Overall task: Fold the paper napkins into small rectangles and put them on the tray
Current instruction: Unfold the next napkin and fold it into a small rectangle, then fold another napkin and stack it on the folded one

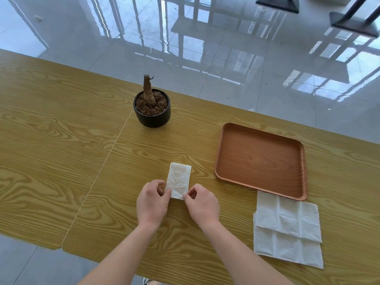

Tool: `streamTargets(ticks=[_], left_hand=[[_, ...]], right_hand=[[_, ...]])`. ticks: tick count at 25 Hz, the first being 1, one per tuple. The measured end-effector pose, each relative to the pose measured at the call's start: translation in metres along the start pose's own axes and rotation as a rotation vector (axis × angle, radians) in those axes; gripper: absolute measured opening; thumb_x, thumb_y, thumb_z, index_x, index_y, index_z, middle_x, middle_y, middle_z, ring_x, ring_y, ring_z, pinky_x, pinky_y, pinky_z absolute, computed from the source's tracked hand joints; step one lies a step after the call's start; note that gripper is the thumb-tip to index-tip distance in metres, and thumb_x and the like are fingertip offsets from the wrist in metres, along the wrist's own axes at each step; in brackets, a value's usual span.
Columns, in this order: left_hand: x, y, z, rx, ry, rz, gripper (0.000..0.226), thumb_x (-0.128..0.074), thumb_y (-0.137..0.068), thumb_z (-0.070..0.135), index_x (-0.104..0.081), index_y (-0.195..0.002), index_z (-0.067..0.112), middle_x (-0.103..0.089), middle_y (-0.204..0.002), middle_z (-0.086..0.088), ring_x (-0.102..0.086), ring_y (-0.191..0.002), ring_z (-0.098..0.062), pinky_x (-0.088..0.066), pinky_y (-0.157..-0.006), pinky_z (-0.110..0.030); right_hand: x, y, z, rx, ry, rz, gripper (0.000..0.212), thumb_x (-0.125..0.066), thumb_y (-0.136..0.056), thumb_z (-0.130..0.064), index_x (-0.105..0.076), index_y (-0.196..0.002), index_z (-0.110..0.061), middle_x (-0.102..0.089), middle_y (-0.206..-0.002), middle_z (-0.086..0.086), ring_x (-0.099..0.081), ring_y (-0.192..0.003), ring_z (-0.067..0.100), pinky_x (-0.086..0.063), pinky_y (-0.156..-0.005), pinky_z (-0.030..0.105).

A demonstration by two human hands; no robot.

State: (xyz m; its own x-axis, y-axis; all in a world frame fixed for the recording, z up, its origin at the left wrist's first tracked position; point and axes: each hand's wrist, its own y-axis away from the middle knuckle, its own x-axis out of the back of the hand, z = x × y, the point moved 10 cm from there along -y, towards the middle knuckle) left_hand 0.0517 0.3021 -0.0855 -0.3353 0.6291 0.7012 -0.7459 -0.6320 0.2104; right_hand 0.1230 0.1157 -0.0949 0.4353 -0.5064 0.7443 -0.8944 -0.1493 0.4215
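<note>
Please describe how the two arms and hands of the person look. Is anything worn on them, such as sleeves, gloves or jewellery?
Both forearms are bare as far as the picture shows: no sleeve reaches into view. The left hand and the right hand wear no gloves, and no ring, watch or bracelet can be seen on the fingers or wrists. The fingernails look short and unpainted.

- A canteen or café-like hall, by the look of it.
- Long wood-grain worktop (61, 124) with a small potted stump (151, 103) and a serving tray (261, 159).
- Glossy grey tiled floor (205, 48); black pedestal table bases (277, 4) beyond.
</note>
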Motion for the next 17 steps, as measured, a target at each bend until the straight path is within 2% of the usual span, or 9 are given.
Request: streamTargets(ticks=[4,8,10,13,17], left_hand=[[0.000,0.004,0.005,-0.028,-0.033,-0.007,0.020,-0.076,-0.085,0.031,-0.069,-0.100,0.021,-0.059,-0.083,0.006,-0.057,-0.074,-0.010,-0.043,-0.065,-0.028],[0.008,0.007,0.003,-0.018,-0.045,0.026,0.022,-0.076,-0.084,0.024,-0.072,-0.103,0.015,-0.062,-0.087,-0.001,-0.059,-0.079,-0.019,-0.049,-0.071,-0.035],[0.007,0.016,0.009,-0.060,-0.082,0.024,0.022,-0.074,-0.083,0.018,-0.071,-0.105,0.015,-0.062,-0.089,-0.001,-0.059,-0.080,-0.020,-0.051,-0.068,-0.037],[-0.007,0.038,0.037,-0.171,-0.098,-0.024,0.019,-0.075,-0.082,0.012,-0.071,-0.100,0.017,-0.061,-0.087,0.002,-0.059,-0.075,-0.018,-0.052,-0.063,-0.037],[-0.061,0.085,0.089,-0.364,-0.122,-0.210,0.016,-0.078,-0.080,0.013,-0.074,-0.094,0.018,-0.060,-0.082,0.007,-0.058,-0.072,-0.012,-0.050,-0.062,-0.032]], right_hand=[[0.001,0.001,0.001,0.016,-0.070,-0.033,0.017,-0.065,-0.088,-0.047,-0.065,-0.085,-0.029,-0.069,-0.080,-0.012,-0.064,-0.078,0.007,-0.051,-0.066,0.029],[0.017,0.016,0.014,0.056,-0.322,-0.081,0.008,-0.070,-0.088,-0.035,-0.068,-0.084,-0.029,-0.065,-0.073,-0.016,-0.058,-0.069,-0.003,-0.043,-0.066,0.019],[0.037,0.029,0.040,0.055,-0.363,-0.044,0.006,-0.069,-0.088,-0.035,-0.068,-0.085,-0.030,-0.067,-0.075,-0.015,-0.060,-0.073,-0.004,-0.043,-0.065,0.013],[0.073,0.049,0.094,0.009,-0.383,0.039,0.004,-0.069,-0.089,-0.033,-0.069,-0.086,-0.030,-0.069,-0.080,-0.014,-0.062,-0.079,-0.001,-0.046,-0.068,0.013],[0.122,0.081,0.173,-0.079,-0.374,0.166,0.008,-0.072,-0.090,-0.026,-0.069,-0.085,-0.031,-0.070,-0.077,-0.013,-0.063,-0.075,-0.002,-0.046,-0.067,0.016]])
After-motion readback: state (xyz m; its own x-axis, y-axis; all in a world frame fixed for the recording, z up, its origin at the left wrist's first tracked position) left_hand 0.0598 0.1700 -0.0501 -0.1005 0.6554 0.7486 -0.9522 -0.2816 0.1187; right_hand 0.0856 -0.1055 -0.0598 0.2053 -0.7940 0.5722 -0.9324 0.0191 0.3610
